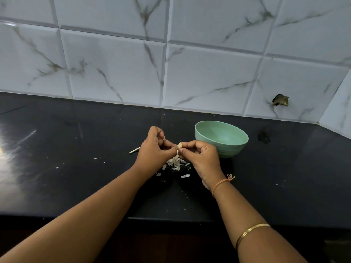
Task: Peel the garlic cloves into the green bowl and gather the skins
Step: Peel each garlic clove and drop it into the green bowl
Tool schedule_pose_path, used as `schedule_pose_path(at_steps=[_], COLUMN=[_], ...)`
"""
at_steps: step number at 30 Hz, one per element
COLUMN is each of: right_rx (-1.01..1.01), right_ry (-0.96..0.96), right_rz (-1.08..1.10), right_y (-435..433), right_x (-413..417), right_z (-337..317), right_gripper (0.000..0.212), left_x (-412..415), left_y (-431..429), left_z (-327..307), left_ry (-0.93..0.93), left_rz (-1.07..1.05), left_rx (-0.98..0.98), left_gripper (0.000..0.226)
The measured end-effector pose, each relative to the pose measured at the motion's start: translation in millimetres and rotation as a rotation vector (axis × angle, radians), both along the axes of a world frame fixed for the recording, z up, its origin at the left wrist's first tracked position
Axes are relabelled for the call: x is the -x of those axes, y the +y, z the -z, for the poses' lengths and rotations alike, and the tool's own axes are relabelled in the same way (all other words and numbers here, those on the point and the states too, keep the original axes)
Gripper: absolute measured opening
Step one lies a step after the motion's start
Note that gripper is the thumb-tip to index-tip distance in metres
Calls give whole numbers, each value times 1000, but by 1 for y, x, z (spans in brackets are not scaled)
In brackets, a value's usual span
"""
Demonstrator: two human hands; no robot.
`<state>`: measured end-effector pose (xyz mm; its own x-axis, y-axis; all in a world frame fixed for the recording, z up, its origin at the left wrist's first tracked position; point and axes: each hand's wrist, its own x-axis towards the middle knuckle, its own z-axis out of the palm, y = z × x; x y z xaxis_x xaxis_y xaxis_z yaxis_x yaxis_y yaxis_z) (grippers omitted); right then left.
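A small pale garlic clove [179,145] is pinched between the fingertips of my left hand [154,149] and my right hand [201,156], a little above the black counter. A strip of skin hangs down from the clove. Below my hands lies a loose heap of white garlic skins [175,164] on the counter, with a few flakes scattered around it. The green bowl [222,138] stands upright just right of and behind my right hand; the part of its inside that I can see shows no cloves.
A thin white stem piece [134,150] lies left of my left hand. The black counter [76,168] runs to a marble-tiled wall [171,63] at the back, which turns toward me at the far right. The counter's front edge [171,219] is near my forearms.
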<state>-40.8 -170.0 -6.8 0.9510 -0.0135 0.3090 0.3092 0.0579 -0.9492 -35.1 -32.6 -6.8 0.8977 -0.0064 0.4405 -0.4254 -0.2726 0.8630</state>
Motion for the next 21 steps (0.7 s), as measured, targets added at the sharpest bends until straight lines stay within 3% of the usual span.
schedule_pose_path(at_steps=[21], right_rx=[-1], right_ry=[27], right_rz=[-7], right_y=[0], right_x=[4], right_z=[-4], right_gripper=[12], left_x=[0], left_y=[-1], left_z=[-1], left_ry=[-10], left_rz=[-17], left_rx=[49], left_gripper=[39])
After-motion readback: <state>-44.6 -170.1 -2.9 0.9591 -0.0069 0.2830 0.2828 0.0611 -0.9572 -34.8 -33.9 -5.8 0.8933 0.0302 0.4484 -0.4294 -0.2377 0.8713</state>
